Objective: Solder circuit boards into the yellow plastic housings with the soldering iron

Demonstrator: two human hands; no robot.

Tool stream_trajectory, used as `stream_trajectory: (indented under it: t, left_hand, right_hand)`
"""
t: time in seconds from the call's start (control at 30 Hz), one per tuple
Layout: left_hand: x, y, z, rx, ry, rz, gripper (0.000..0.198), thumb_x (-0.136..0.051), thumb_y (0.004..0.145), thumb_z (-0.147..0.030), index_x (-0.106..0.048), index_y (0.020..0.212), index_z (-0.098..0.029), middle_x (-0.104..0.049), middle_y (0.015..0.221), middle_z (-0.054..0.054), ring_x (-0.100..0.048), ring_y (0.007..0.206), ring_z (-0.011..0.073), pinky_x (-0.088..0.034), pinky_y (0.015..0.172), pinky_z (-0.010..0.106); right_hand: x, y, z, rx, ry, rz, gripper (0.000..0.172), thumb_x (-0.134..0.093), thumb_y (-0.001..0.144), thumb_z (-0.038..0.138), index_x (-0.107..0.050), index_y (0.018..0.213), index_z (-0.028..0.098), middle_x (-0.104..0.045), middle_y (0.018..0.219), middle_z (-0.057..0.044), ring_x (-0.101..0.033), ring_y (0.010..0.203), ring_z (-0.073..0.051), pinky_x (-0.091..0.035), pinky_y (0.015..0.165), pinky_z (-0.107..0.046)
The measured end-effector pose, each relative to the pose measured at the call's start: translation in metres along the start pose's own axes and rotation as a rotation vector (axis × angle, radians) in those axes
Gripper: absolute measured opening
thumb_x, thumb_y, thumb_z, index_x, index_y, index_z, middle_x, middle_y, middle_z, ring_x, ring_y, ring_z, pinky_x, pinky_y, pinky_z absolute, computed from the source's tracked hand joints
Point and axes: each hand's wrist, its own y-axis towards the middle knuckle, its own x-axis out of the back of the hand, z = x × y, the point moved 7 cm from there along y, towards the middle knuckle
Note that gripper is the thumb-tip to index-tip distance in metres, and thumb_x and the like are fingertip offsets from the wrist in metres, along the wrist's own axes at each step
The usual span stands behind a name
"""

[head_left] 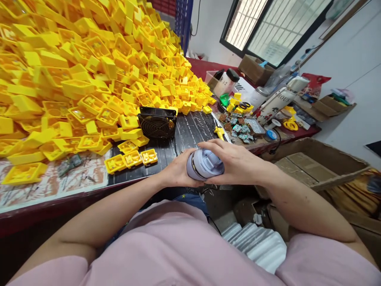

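Note:
Between my two hands is a pale lilac cup with a lid (205, 163), held in front of my body at the table's edge. My left hand (177, 169) wraps round its body from the left. On the other side, my right hand (238, 162) closes over the rim and lid, its fingers across the top. The cup tilts so that its lid faces up and to the right. Its lower part is hidden by my hands.
A high heap of yellow plastic cases (98, 75) covers the table's left. A black fan (157, 124) stands before it, near several open cases (133, 159). Rightward lie yellow-handled cutters (219, 132), small circuit boards (242, 130), a tall flask (278, 99) and a cardboard box (354, 161).

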Motion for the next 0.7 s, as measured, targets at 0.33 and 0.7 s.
stream_trajectory:
  t: [0.33, 0.7]
  left_hand:
    - [-0.011, 0.006, -0.011, -0.025, -0.146, 0.238, 0.097, -0.092, 0.058, -0.049, -0.048, 0.138, -0.016, -0.065, 0.137, 0.014, -0.064, 0.127, 0.0360, -0.053, 0.111, 0.054]
    - [0.003, -0.001, -0.004, -0.109, -0.118, 0.021, 0.099, -0.094, 0.058, -0.050, -0.043, 0.137, -0.020, -0.062, 0.143, 0.017, -0.061, 0.135, 0.0364, -0.047, 0.120, 0.054]
  right_hand:
    - [0.050, -0.017, -0.006, 0.173, 0.163, -0.005, 0.058, -0.072, 0.088, 0.039, -0.059, 0.144, 0.033, -0.059, 0.151, -0.006, -0.059, 0.135, -0.030, -0.050, 0.115, -0.053]
    - [0.050, -0.058, -0.068, -0.282, 0.595, -0.273, 0.095, -0.088, 0.063, 0.075, -0.057, 0.143, 0.035, -0.066, 0.133, -0.005, -0.071, 0.107, -0.028, -0.064, 0.073, -0.036]
